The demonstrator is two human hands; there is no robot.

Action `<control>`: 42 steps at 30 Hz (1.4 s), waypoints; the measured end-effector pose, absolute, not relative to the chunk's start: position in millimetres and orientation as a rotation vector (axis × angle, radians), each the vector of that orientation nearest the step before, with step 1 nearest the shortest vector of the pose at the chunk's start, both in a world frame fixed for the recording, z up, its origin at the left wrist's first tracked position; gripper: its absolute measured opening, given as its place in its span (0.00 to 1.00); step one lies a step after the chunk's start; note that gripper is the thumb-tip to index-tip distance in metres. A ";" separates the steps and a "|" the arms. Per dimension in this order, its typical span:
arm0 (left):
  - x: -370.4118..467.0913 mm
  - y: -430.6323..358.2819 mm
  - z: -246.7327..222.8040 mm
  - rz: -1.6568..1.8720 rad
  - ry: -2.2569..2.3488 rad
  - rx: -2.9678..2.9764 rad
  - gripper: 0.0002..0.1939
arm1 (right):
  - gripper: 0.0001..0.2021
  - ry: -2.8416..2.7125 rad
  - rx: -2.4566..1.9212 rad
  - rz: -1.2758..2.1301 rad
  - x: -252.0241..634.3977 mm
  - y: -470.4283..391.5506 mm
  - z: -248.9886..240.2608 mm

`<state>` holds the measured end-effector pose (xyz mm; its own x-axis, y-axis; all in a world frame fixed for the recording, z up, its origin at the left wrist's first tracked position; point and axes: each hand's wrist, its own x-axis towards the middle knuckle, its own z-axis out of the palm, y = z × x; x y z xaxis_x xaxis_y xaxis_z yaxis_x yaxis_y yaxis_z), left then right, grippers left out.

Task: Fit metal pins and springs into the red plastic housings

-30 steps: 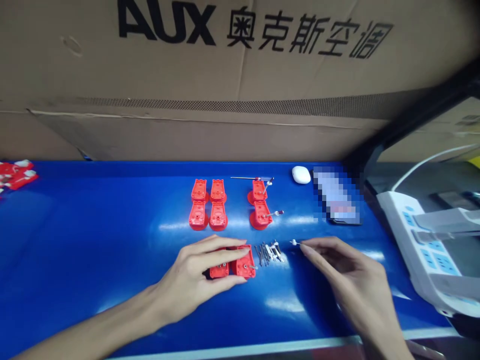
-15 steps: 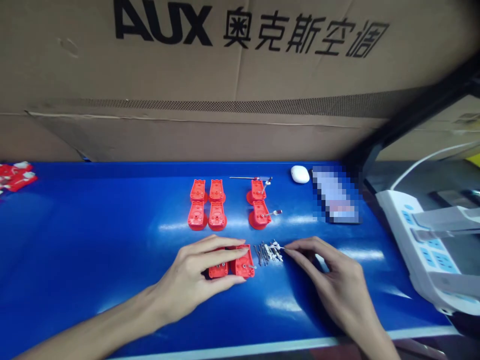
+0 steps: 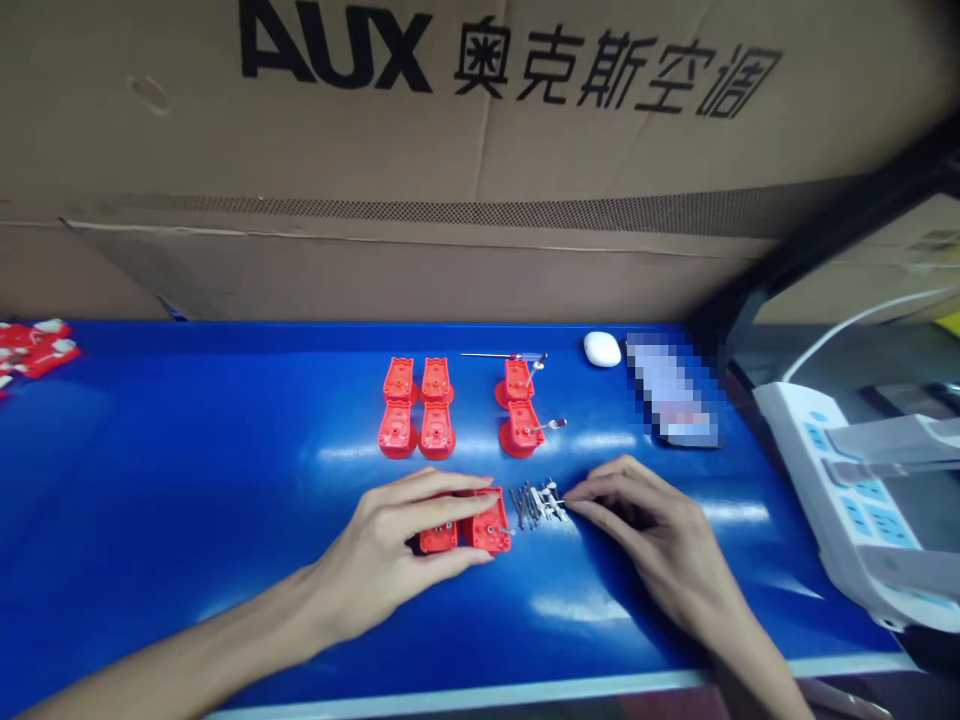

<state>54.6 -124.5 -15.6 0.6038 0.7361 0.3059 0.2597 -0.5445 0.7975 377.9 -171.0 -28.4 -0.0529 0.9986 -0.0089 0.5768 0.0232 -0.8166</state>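
Note:
My left hand [image 3: 397,530] is closed around a pair of red plastic housings on the table, its fingers over them and its thumb along the near side. The right one of these red housings [image 3: 487,525] shows a thin metal pin sticking out near its lower corner; the left one [image 3: 438,538] is partly covered by my fingers. Right of them lies a small pile of dark metal pins [image 3: 525,507] and white-ended pins [image 3: 549,502]. At the pile's right edge, my right hand [image 3: 652,530] pinches a small white-ended pin between thumb and forefinger.
Behind my hands stand several more red housings [image 3: 436,430], two of them [image 3: 523,430] with pins in. A screwdriver [image 3: 502,357], a white rounded case [image 3: 602,349] and a blurred phone [image 3: 675,390] lie farther back. A white power strip [image 3: 847,500] is at right, red parts [image 3: 37,348] far left.
My right hand has shifted slightly left along the pile's edge, fingers still pinched. My left hand keeps its hold on the two housings. The whole view has moved a little.

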 end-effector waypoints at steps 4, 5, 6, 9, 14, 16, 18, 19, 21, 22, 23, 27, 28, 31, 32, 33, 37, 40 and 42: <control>56.2 -123.8 -14.8 0.836 0.800 2.108 0.26 | 0.14 -1.681 -1.600 0.911 378.9 -170.9 -30.5; 56.4 -123.7 -14.8 0.837 0.799 2.112 0.26 | 0.13 -1.677 -1.597 0.916 379.0 -170.8 -30.8; 56.4 -123.7 -14.9 0.838 0.796 2.115 0.26 | 0.13 -1.676 -1.595 0.920 378.9 -170.7 -31.1; 55.7 -124.3 -16.0 0.845 0.793 2.108 0.26 | 0.12 -1.674 -1.589 0.921 379.1 -170.4 -32.0; 55.1 -125.0 -17.4 0.840 0.786 2.102 0.26 | 0.11 -1.658 -1.584 0.949 382.7 -170.3 -34.2; 55.4 -124.4 -17.2 0.840 0.791 2.100 0.26 | 0.12 -1.622 -1.597 0.959 383.2 -170.7 -32.6; 55.7 -123.7 -16.9 0.841 0.794 2.105 0.26 | 0.11 -1.592 -1.598 0.940 380.1 -172.0 -27.2; 55.8 -123.4 -16.8 0.841 0.792 2.109 0.25 | 0.11 -1.587 -1.591 0.914 376.6 -173.2 -23.0; 55.7 -123.1 -16.7 0.846 0.785 2.115 0.25 | 0.08 -1.609 -1.553 0.848 365.4 -176.9 -12.3; 55.6 -123.1 -16.8 0.846 0.783 2.116 0.26 | 0.07 -1.644 -1.522 0.813 357.9 -179.1 -6.4; 55.4 -123.1 -16.9 0.845 0.782 2.116 0.26 | 0.06 -1.685 -1.480 0.786 349.4 -181.4 -0.8; 54.7 -123.2 -17.3 0.836 0.771 2.109 0.27 | 0.08 -1.860 -1.360 0.538 314.7 -187.4 11.5; 54.7 -123.3 -17.3 0.839 0.766 2.104 0.26 | 0.07 -1.884 -1.339 0.477 307.8 -187.6 11.4; 55.1 -123.8 -16.9 0.849 0.764 2.089 0.26 | 0.04 -1.918 -1.313 0.344 295.6 -186.4 7.2; 55.3 -124.0 -16.8 0.851 0.764 2.087 0.26 | 0.04 -1.924 -1.313 0.329 294.3 -186.0 5.5; 55.4 -124.2 -16.6 0.849 0.764 2.086 0.26 | 0.05 -1.930 -1.317 0.332 294.2 -185.9 3.9; 55.8 -124.9 -16.0 0.852 0.760 2.079 0.26 | 0.09 -1.956 -1.329 0.448 299.4 -187.2 1.1; 55.8 -124.7 -15.6 0.849 0.761 2.071 0.26 | 0.09 -1.944 -1.336 0.551 302.1 -188.5 3.3; 55.8 -124.5 -15.2 0.835 0.762 2.069 0.26 | 0.07 -1.859 -1.336 0.631 302.2 -189.0 7.0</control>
<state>55.8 -124.5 -15.2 0.6074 0.7344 0.3030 0.2341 -0.5299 0.8151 302.2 -189.0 7.0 -0.1754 0.9420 0.2862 0.5734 0.3340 -0.7481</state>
